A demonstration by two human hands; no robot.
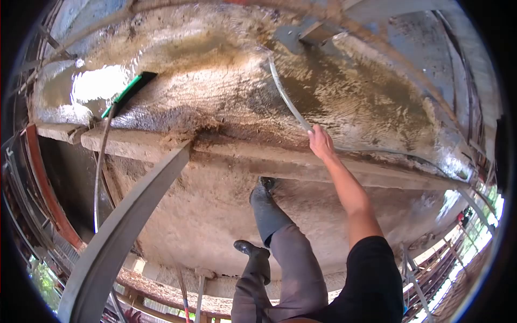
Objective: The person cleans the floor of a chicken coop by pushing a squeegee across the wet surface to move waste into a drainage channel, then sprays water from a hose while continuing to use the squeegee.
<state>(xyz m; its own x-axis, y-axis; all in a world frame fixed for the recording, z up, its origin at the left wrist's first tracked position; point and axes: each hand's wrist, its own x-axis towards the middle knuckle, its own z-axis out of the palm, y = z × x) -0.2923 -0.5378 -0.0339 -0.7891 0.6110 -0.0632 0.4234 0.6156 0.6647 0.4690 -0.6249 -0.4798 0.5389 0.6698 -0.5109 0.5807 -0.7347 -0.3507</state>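
Observation:
My right hand is stretched out over a wet concrete floor, with its fingers closed around a thin pale hose. The hose curves away from the hand across the muddy water; another length trails off to the right along the kerb. My left hand is out of view. My legs, in grey trousers and dark rubber boots, stand on the lower concrete surface beside a raised concrete kerb.
A green-headed brush lies on the wet floor at the left, its long handle running back over the kerb. A grey metal bar slants across the lower left. Rusty railings and fencing ring the edges.

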